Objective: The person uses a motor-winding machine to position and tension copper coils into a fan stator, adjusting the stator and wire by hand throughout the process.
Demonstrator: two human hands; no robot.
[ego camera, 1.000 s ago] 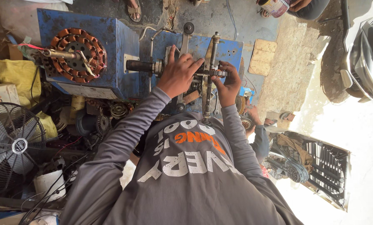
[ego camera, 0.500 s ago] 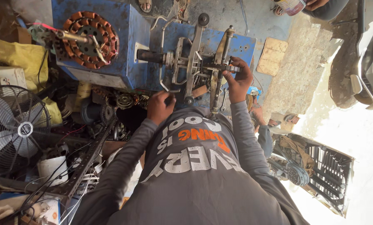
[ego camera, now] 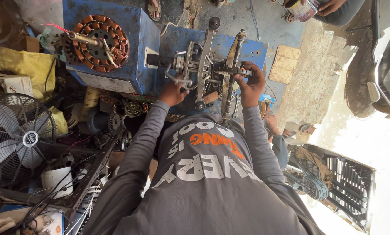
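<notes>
A metal coil-winding jig (ego camera: 205,69) with rods, a threaded screw and a black grip sits on a blue metal box (ego camera: 251,50). My left hand (ego camera: 173,93) is closed around the jig's bent metal crank handle (ego camera: 177,80) at its lower left. My right hand (ego camera: 250,82) grips the jig's dark cross bar (ego camera: 229,69) beside the threaded screw. Both grey sleeves reach up from my grey printed shirt. On the taller blue box (ego camera: 138,52) to the left is mounted a round motor stator (ego camera: 100,42) with copper windings.
A standing fan (ego camera: 16,139) and a yellow bag (ego camera: 20,65) crowd the left among motor parts, wires and a perforated metal strip (ego camera: 92,174). A wooden board (ego camera: 284,63) lies right of the box. A fan grille (ego camera: 347,187) lies at lower right. Another person's hand (ego camera: 330,6) holds a can at the top.
My left hand left the top of the jig, dropped toward my chest, then rose again to the crank handle. My right hand stayed on the cross bar. The view shifted slightly.
</notes>
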